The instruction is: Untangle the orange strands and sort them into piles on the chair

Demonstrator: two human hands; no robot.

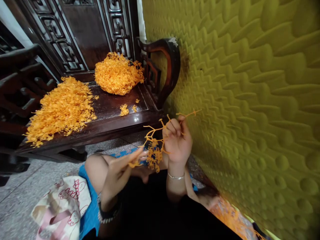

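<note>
In front of my body, both hands hold thin orange plastic pieces. My right hand (178, 141), palm toward me, has its fingers curled round an orange branched stem (152, 131) that looks like a plastic sprue. One end of it sticks out past the fingers toward the wall. My left hand (118, 173) pinches at the stem's lower left, fingers and thumb pressed together. Between the hands hangs a cluster of small curly orange pieces (155, 156). Which of these pieces join to the stem I cannot tell.
A dark carved wooden chair (112, 125) carries a wide heap of orange pieces (63, 108), a rounder heap (118, 74) and a few loose bits (124, 110). A padded yellow-green wall (237, 100) rises at right. A cloth bag (63, 200) and more orange strands (230, 216) lie low down.
</note>
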